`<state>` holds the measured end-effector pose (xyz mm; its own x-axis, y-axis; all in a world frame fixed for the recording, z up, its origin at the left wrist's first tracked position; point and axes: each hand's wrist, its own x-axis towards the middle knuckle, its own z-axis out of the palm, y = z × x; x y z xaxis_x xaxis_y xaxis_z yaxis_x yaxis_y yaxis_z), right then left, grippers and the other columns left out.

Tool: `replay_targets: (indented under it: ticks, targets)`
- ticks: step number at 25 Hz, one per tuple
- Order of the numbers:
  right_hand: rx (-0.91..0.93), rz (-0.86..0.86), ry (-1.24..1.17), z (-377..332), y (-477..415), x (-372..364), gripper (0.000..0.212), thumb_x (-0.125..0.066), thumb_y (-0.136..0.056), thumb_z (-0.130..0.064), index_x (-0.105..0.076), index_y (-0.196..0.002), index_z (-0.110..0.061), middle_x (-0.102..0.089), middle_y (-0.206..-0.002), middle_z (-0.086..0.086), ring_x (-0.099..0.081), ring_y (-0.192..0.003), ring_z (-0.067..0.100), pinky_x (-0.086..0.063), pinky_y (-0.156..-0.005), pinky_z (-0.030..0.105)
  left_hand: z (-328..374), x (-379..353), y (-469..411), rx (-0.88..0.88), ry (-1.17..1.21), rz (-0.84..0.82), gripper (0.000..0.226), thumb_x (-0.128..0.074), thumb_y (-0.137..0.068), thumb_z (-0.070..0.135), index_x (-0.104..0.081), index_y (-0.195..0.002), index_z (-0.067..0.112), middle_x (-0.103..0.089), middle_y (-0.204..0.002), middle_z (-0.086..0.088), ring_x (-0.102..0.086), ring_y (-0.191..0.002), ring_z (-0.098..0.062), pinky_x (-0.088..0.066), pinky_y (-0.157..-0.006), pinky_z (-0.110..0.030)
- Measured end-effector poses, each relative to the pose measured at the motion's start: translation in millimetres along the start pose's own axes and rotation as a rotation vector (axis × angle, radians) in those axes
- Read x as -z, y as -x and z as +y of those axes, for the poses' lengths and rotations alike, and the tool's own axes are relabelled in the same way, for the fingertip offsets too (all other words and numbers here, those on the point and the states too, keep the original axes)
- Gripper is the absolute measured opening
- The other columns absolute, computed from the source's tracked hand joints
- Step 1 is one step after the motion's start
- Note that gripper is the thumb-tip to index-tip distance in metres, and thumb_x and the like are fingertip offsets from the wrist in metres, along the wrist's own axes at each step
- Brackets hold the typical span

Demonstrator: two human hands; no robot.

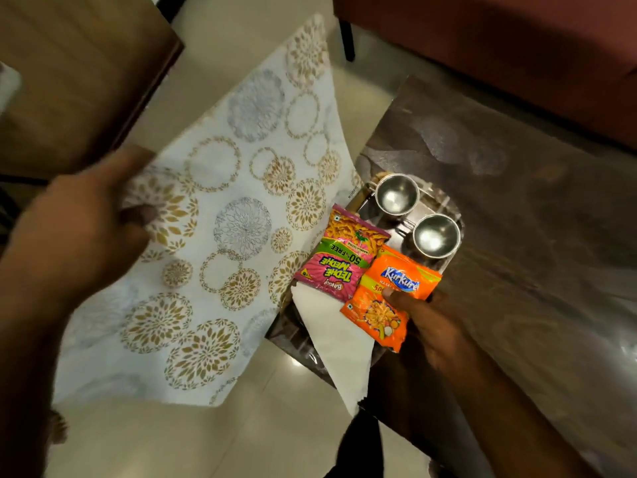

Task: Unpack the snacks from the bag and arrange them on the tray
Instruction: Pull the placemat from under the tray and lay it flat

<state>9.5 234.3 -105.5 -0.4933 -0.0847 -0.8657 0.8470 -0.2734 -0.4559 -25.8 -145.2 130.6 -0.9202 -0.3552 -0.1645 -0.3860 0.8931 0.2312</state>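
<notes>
As the right hand [431,326] grips an orange Kurkure packet [389,298], thumb pressed on its printed face and fingers curled beneath, the snack sits at the near right part of the tray [435,203], its upper edge overlapping a pink Bingo Tedhe Medhe packet [339,260] that lies flat just to the left, lettering upside down to the camera. Behind both packets, two steel cups [396,196] [436,236] stand upright on the tray, mouths up, one beside the other. A white paper napkin [337,326] lies under the packets' near ends and hangs over the front of the tray toward the floor. To the left, the left hand [82,229], blurred, pinches the edge of a white bag [234,219] printed with gold and grey floral circles, thumb on its front and fingers hidden behind; the bag is held flat and tilted in the air beside the tray, its lower corner close to the pink packet. The tray rests at the corner of a dark, glossy table [534,236]. A maroon sofa [517,46] stands beyond the table, a wooden furniture panel [76,70] fills the upper left, and pale floor tiles [275,426] show below.
</notes>
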Motion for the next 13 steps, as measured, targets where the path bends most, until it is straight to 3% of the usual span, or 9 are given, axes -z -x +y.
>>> replay_targets:
  ticks: [3,6,8,10,13]
  targets:
    - [0.035,0.061,0.135,-9.3,14.5,-5.1,0.043,-0.088,-0.084,-0.013,-0.076,-0.125,-0.015,-0.082,-0.117,0.014,-0.08,-0.106,0.041,-0.058,-0.097,0.067,31.7,14.9,19.3,-0.075,-0.096,-0.049,0.061,-0.068,-0.086,0.012,-0.04,-0.131,0.043,-0.071,-0.111,-0.019,-0.067,-0.093,-0.048,-0.056,-0.078,-0.054]
    - [0.015,0.092,0.249,-27.9,33.7,-3.4,0.04,-0.084,-0.087,-0.007,-0.073,-0.125,-0.001,-0.078,-0.122,0.022,-0.076,-0.109,0.043,-0.057,-0.103,0.06,50.0,33.2,28.0,-0.029,-0.2,-0.083,0.057,-0.063,-0.089,0.014,-0.04,-0.136,0.039,-0.069,-0.111,-0.016,-0.066,-0.093,-0.044,-0.051,-0.072,-0.045]
    - [0.023,0.159,0.459,-45.8,51.2,3.1,0.034,-0.08,-0.088,-0.001,-0.067,-0.119,0.005,-0.072,-0.12,0.028,-0.07,-0.1,0.036,-0.055,-0.093,0.045,58.2,44.4,35.1,-0.046,-0.26,-0.111,0.055,-0.061,-0.089,0.014,-0.041,-0.135,0.037,-0.067,-0.108,-0.009,-0.065,-0.093,-0.039,-0.051,-0.071,-0.043]
    - [0.093,0.214,0.758,-66.1,81.5,9.7,0.032,-0.08,-0.087,-0.001,-0.067,-0.116,0.005,-0.07,-0.111,0.03,-0.064,-0.09,0.03,-0.05,-0.08,0.042,61.6,69.0,44.0,-0.063,-0.31,-0.082,0.054,-0.06,-0.088,0.013,-0.042,-0.132,0.038,-0.064,-0.098,-0.003,-0.064,-0.086,-0.035,-0.049,-0.066,-0.04]
    - [0.264,0.206,1.034,-99.7,143.4,4.7,0.037,-0.08,-0.087,-0.007,-0.07,-0.123,-0.001,-0.073,-0.114,0.014,-0.066,-0.096,0.021,-0.049,-0.08,0.031,59.1,117.9,60.6,-0.073,-0.314,-0.008,0.054,-0.062,-0.086,0.013,-0.04,-0.126,0.043,-0.057,-0.087,0.003,-0.055,-0.07,-0.029,-0.047,-0.059,-0.037]
